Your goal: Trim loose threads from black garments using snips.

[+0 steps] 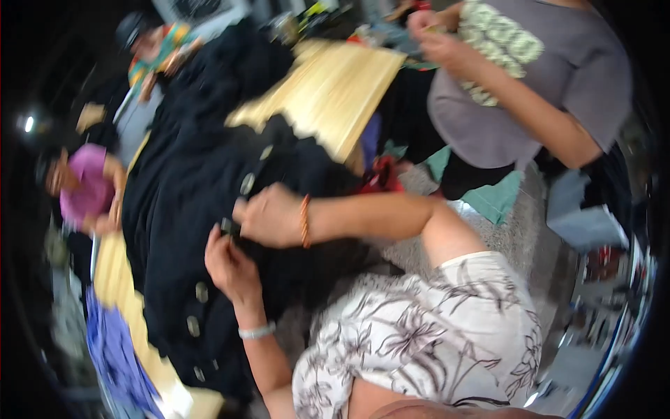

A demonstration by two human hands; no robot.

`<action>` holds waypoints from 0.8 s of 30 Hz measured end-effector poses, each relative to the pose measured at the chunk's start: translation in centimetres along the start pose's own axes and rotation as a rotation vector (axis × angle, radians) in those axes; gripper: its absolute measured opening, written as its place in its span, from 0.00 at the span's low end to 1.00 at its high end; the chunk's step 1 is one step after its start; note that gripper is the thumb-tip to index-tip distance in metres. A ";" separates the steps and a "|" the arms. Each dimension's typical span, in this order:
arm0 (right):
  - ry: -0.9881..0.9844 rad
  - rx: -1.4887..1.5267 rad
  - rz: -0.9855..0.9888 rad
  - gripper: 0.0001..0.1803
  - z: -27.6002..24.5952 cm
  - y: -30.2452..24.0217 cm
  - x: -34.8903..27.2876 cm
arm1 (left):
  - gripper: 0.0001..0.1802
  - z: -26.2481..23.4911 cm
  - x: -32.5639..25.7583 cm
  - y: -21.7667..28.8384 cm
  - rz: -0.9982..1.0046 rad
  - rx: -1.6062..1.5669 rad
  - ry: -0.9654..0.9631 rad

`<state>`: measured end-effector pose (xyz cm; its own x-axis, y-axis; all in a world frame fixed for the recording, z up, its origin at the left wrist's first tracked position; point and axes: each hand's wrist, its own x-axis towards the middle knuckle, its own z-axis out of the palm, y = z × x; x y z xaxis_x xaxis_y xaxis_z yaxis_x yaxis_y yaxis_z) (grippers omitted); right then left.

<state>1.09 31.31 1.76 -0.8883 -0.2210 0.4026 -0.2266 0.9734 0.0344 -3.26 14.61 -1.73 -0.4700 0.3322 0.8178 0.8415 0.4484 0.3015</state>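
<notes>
A large black garment (pixel 188 167) lies spread over a long table, with a row of pale-rimmed buttons (pixel 202 292) running along it. My left hand (pixel 234 269), with a pale bracelet at the wrist, pinches the cloth at a small dark button (pixel 226 226) in that row. Close above and to the right, my right hand (pixel 273 216), wearing an orange braided band, has its fingers closed on the garment by the same button. Blur hides the exact fingertip contact.
Pale wooden table boards (pixel 328 84) show beyond the garment. Purple cloth (pixel 122 349) hangs at the left edge. A person in grey (pixel 558 77) stands at the right, handling something small. Two people sit across, one in pink (pixel 89 185). Green scraps (pixel 495 195) lie right.
</notes>
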 end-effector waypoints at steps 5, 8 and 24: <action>0.274 0.474 0.371 0.22 1.1 4.5 -0.6 | 0.03 -6.5 -1.4 1.6 -0.266 -0.082 0.125; 0.273 0.582 0.367 0.17 1.1 4.4 -0.7 | 0.06 -9.6 -3.0 0.3 -0.320 0.097 0.010; 0.125 0.675 0.094 0.16 4.5 2.0 3.7 | 0.20 -4.1 -1.4 -2.7 -0.098 0.302 -0.225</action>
<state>-4.44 32.16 -0.77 -0.8725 -0.0897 0.4803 -0.3866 0.7279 -0.5663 -3.76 9.57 -1.66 -0.6191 0.4345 0.6542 0.6890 0.7002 0.1871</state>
